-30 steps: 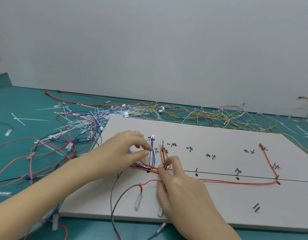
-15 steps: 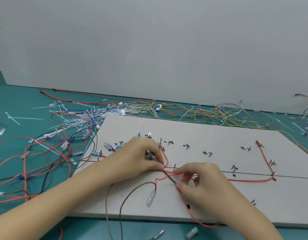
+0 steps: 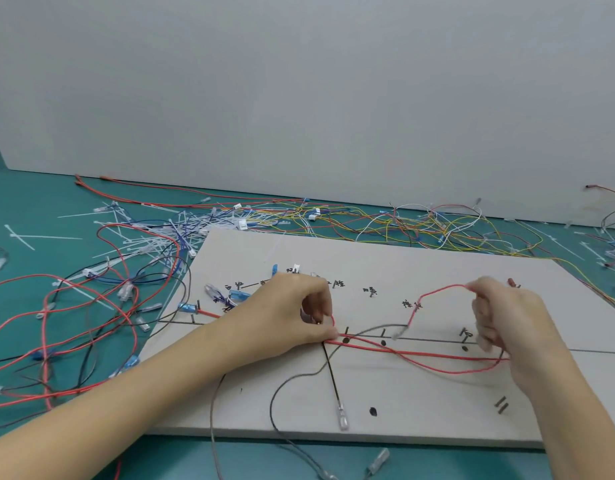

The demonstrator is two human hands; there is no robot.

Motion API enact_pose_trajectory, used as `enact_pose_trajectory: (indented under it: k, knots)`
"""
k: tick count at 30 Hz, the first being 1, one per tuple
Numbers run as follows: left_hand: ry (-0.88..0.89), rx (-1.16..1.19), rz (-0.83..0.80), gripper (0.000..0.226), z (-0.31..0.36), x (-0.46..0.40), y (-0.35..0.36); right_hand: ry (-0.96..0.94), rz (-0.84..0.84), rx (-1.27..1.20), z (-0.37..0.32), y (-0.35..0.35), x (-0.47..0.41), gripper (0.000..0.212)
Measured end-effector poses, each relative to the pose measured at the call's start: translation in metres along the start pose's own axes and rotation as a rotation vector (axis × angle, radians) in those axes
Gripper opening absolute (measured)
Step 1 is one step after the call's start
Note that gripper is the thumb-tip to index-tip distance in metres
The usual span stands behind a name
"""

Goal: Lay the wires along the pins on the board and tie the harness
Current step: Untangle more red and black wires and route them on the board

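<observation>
Nearest the camera, two bare forearms reach in from the lower edge over the pale board [image 3: 420, 271], which lies flat on the green table [image 3: 39, 202]. A grey wire [image 3: 299, 375] curls off the board's near edge, and a thin dark wire ending in a clear terminal [image 3: 343, 419] lies on the board just short of that edge.

The left hand [image 3: 288, 317] rests knuckles-up on the board left of its middle, thumb and forefinger pinched together on the red wire [image 3: 420, 356] where the drawn black line [image 3: 427, 339] crosses a dark mark. From that pinch the red wire runs rightward along the board, just on the near side of the line, in two strands that sag and meet again under the right hand.

The right hand [image 3: 503, 320] is raised slightly above the board's right part, fingers curled, its fingertips gripping the top of a red loop that arches up and leftward and comes down to a small pale terminal near the line. The hand is motion-blurred, so which fingers do the gripping cannot be told.

Farther along the board, handwritten black labels sit in a row beyond the line, with blue connectors [image 3: 236, 295] at the left end, partly hidden by the left hand.

Beyond and left of the board, the table carries loose red, blue, black, yellow and white wires [image 3: 403, 223] and scattered white cable ties [image 3: 139, 251]. A plain grey wall [image 3: 299, 81] closes the scene behind.
</observation>
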State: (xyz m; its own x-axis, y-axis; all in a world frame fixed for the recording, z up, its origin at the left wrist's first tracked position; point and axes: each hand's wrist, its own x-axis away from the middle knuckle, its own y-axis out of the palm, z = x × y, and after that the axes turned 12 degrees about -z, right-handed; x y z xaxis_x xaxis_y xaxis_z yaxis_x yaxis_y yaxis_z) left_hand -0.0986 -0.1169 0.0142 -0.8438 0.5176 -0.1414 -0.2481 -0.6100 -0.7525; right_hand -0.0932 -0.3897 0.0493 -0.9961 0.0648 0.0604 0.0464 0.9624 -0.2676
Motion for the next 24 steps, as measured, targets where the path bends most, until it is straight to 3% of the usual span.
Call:
enact_pose_trajectory:
  k: [2, 4, 6, 10, 14, 17, 19, 21, 24]
  knots:
    - [0.014, 0.012, -0.016, 0.010, 0.000, 0.000, 0.001, 0.003, -0.167, -0.430, -0.002, -0.007, 0.002, 0.041]
    - [0.029, -0.027, -0.039, 0.006, 0.000, -0.001, 0.003, 0.027, -0.314, -0.565, -0.004, -0.016, 0.006, 0.037]
    - [0.013, -0.040, -0.042, 0.007, 0.001, -0.002, 0.004, 0.067, -0.373, -0.341, -0.005, -0.021, 0.009, 0.027]
    - [-0.032, -0.070, -0.038, 0.013, 0.004, -0.006, 0.004, 0.184, -0.529, 0.485, -0.001, -0.009, 0.008, 0.020]
    - [-0.028, -0.175, -0.024, 0.022, 0.007, -0.009, 0.005, 0.012, -0.408, 0.917, -0.003, 0.014, 0.016, 0.019]
    - [0.038, -0.245, -0.014, 0.020, 0.008, -0.007, 0.008, -0.210, -0.316, 1.029, -0.005, 0.031, 0.027, 0.002]
    - [0.050, -0.236, -0.006, 0.015, 0.008, -0.006, 0.010, -0.228, -0.358, 1.061, -0.002, 0.037, 0.033, 0.012]
    - [0.053, -0.216, -0.006, 0.012, 0.008, -0.007, 0.010, -0.216, -0.384, 1.055, 0.002, 0.036, 0.034, 0.009]
    - [0.073, -0.230, -0.026, 0.008, 0.008, -0.007, 0.011, -0.239, -0.319, 1.059, 0.004, 0.032, 0.037, 0.014]
